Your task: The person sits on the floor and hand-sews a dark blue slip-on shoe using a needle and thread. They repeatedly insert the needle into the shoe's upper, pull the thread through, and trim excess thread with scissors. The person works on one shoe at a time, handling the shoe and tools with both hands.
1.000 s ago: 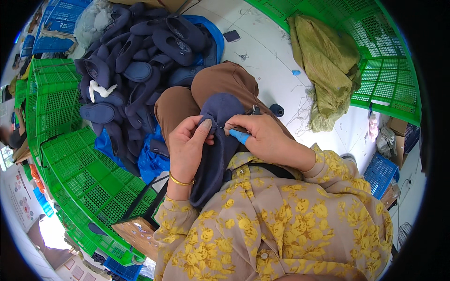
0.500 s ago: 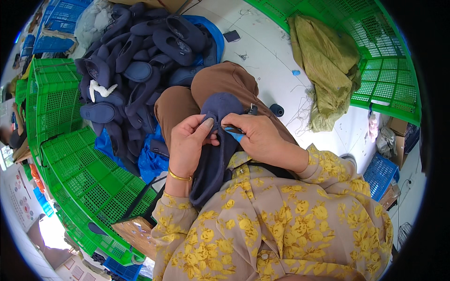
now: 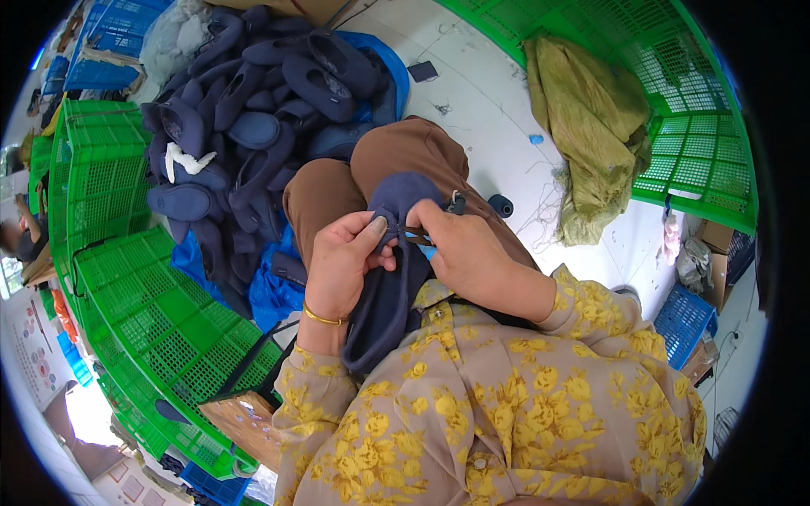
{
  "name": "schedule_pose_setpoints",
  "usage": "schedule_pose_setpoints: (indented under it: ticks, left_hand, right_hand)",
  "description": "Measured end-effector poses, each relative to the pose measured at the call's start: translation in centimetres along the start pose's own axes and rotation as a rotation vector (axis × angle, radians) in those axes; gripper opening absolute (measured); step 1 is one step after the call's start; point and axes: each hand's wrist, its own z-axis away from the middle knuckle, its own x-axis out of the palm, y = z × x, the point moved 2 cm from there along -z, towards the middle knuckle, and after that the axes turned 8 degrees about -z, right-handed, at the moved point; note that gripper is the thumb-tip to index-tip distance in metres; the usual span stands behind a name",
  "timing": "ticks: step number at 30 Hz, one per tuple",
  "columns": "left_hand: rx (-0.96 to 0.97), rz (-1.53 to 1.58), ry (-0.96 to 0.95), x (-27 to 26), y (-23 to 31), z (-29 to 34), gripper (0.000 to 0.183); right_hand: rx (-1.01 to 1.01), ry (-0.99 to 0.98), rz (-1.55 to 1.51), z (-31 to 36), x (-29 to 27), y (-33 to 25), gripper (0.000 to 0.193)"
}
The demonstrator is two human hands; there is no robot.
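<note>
A navy fabric slip-on shoe (image 3: 380,320) lies in my lap, toe pointing away and heel against my shirt. My left hand (image 3: 339,261) is closed on the near edge of its toe part, thumb on top. My right hand (image 3: 477,257) is closed around small thread snips (image 3: 416,239) with dark blades and a blue part at the grip. The blade tips point left at the shoe's opening, close to my left thumb. My right fingers hide much of the snips.
A heap of similar navy shoes (image 3: 253,131) on blue plastic sheeting (image 3: 283,282) lies at the far left, beside green crates (image 3: 160,312). An olive sack (image 3: 586,126) rests by another green crate (image 3: 696,160). A dark thread spool (image 3: 501,206) sits on the floor.
My right hand has turned slightly, and the snips' dark blades now show more plainly beside the shoe's edge. My left hand keeps its pinch on the shoe.
</note>
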Motion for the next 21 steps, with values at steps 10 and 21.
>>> schedule_pose_setpoints:
  ticks: [10, 21]
  left_hand:
    - [0.064, 0.036, -0.033, -0.4, -0.6, 0.1, 0.016]
    - [0.243, -0.235, 0.057, 1.2, -1.0, 0.0, 0.011]
  right_hand:
    - [-0.121, -0.113, 0.156, -2.2, 0.7, -1.3, 0.030]
    - [-0.417, 0.278, -0.389, -4.7, -1.1, -4.1, 0.020]
